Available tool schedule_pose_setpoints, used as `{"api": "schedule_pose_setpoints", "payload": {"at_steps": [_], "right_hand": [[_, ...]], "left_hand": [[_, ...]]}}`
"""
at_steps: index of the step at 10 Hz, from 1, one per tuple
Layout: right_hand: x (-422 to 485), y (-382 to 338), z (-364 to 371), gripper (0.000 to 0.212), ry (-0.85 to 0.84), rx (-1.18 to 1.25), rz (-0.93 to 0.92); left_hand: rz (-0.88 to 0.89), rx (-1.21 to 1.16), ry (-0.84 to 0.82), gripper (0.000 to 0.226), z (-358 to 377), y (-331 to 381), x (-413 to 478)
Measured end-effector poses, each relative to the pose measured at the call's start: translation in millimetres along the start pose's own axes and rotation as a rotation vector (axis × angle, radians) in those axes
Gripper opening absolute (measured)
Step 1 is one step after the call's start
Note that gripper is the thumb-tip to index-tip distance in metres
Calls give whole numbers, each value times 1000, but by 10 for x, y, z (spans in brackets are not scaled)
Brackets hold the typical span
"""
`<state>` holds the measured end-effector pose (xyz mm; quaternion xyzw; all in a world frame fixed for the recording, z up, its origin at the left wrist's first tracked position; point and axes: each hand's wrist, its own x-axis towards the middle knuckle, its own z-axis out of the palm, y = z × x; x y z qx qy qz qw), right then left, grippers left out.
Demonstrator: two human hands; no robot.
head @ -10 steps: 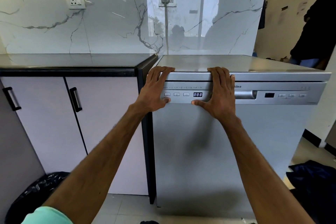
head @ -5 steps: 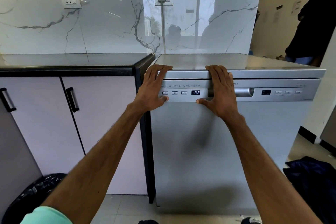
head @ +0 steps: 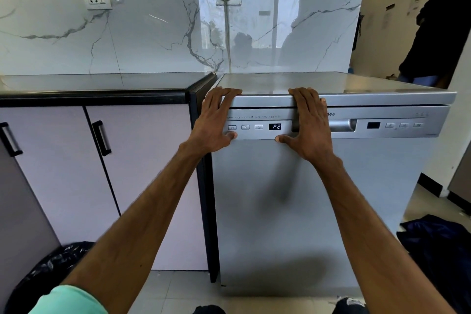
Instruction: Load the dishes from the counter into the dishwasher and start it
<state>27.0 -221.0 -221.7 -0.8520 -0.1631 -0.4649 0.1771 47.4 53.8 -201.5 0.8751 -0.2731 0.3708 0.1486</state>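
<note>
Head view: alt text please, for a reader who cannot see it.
A person's left hand and right hand lie flat on the upper front of a closed silver dishwasher, left thumb at the leftmost panel button, right hand over part of the door handle. The display reads P2; a dark counter stands to the left.

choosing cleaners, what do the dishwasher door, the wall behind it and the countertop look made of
Dishwasher door: likely silver-painted or brushed metal; matte grey, soft shadows only.
Wall: polished marble or marble-look tile; white with grey veins, mirror-like window reflections.
Countertop: dark glossy stone or laminate; it reflects the wall, black edge.
</note>
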Motion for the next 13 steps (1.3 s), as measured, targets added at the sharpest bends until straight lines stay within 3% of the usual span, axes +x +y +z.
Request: {"api": "schedule_pose_setpoints", "payload": {"at_steps": [6, 7, 9, 11, 13], "right_hand": [[39, -134, 43, 120, -12, -147, 47], [179, -426, 61, 134, -163, -274, 75], [399, -555, -118, 148, -396, -244, 107], [802, -893, -354, 130, -751, -65, 219], [1944, -1525, -801, 81, -821, 267, 358]], "left_hand": [[22, 46, 6, 102, 4, 23, -9], [9, 48, -27, 104, -42, 51, -7], [-67, -21, -201, 115, -249, 126, 40], [-144, -67, -422, 113, -519, 235, 144], [-138, -42, -684, 84, -1419, 227, 727]]}}
